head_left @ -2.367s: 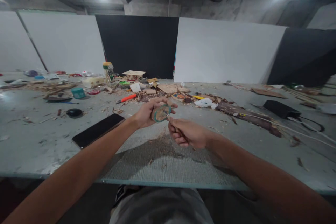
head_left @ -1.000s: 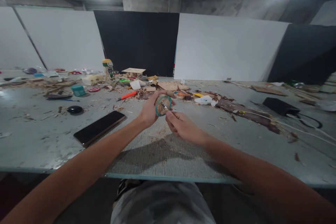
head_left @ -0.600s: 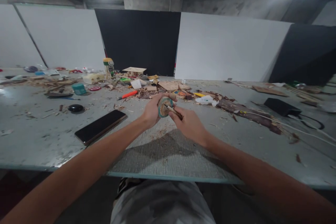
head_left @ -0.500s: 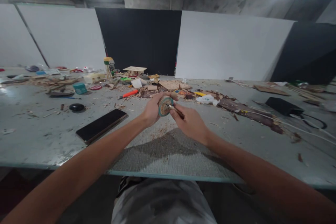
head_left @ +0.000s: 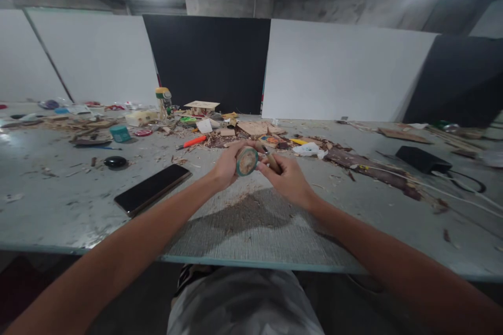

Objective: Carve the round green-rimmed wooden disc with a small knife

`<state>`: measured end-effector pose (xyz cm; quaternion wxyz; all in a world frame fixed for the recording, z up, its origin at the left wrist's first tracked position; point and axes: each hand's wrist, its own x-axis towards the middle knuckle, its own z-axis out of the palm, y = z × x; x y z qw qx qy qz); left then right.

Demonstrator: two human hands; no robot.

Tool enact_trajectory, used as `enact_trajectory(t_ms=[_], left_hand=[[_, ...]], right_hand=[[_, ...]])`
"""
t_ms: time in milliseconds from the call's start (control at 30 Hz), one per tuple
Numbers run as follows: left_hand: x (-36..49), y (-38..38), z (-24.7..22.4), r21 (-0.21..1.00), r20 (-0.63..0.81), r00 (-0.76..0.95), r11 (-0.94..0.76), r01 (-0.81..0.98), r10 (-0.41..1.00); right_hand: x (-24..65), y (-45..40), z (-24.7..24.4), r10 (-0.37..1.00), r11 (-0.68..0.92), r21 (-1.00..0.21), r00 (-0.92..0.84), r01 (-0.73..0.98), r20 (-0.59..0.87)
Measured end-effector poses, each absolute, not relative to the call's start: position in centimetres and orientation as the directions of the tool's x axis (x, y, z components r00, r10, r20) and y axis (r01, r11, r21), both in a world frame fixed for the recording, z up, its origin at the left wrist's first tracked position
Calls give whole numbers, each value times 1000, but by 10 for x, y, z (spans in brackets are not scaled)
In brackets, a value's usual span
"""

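Wrapped around a round piece [head_left: 247, 162] with a teal rim and a rough brown face, my left hand [head_left: 227, 165] holds it above the table, its face turned toward me. My right hand [head_left: 288, 180] is closed on a carving tool [head_left: 272, 162] with a wooden handle. The tool's metal end points up and to the left, apart from the brown face. My right thumb is close to the piece's right rim; whether it touches cannot be made out. Fine shavings [head_left: 239, 199] lie on the table below both hands.
A phone [head_left: 153, 188] and a black oval object [head_left: 115, 162] lie to the left. Behind my hands are an orange cutter [head_left: 194, 141], a white crumpled bag [head_left: 308, 149] and wood scraps. At right, a bark strip [head_left: 373, 170], cables and a black box [head_left: 422, 159].
The carving tool has come off the brown face and swung more upright, its tip now up beside the piece. My left hand holds the round piece in nearly the same place.
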<state>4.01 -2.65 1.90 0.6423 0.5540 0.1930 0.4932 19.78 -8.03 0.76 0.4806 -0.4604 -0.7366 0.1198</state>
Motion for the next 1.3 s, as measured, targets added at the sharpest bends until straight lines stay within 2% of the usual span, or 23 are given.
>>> enact_trajectory(t_ms=[133,333,433,500,633,733,833,900,967,1133,1300], left_hand=[[45,-22,8,909,380,432,-244,-338,818],[53,-29,1,896,406,366,-286,-340,838],[54,-32,2,878,449,309,-350,-325,838],[54,-32,1,885,435,337,-328,-329,835],[53,-29,-1,909,391,433,-268,-319,812],[50,-25,1,894,421,367,-311,-322,829],[44,-21,7,885,324,305,-173,-432,896],[40,-18,10,862,209,357,1,-506,910],[36,-15,12,846,153,424,103,-523,892],[27,-11,13,852,177,461,100,-514,870],[18,-12,18,850,163,577,183,-493,801]], right_hand=[[185,-82,9,820,532,-719,-61,446,569],[182,-80,8,833,518,-757,-35,398,552],[183,-78,7,846,521,-791,-73,321,528],[184,-78,7,851,522,-808,-100,274,516],[185,-80,8,858,513,-810,-140,284,494],[186,-80,6,854,520,-803,-173,290,490],[192,-75,4,875,483,-805,-153,345,459],[197,-70,3,897,437,-807,-133,396,421],[201,-67,3,908,413,-790,-142,453,393],[203,-73,2,885,454,-706,-184,543,427],[205,-82,2,857,510,-595,-304,622,417]])
